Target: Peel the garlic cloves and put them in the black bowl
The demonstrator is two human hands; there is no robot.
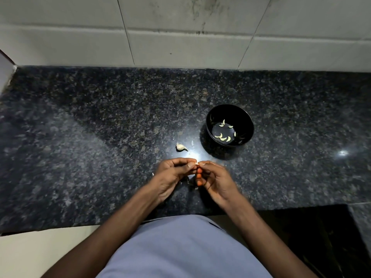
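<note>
Granite counter (100, 137); both hands' fingers (190, 165) pinch a clove (196, 163) near its front edge

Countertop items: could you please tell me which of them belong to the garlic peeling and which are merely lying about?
Belong to the job:
- garlic clove pinched between left hand and right hand
- black bowl holding peeled cloves
- unpeeled garlic piece left of the bowl

Lying about:
- skin scraps on the granite countertop

Single head-worn view, steeply down over dark countertop (100, 137) toward tiled wall (180, 47)
</note>
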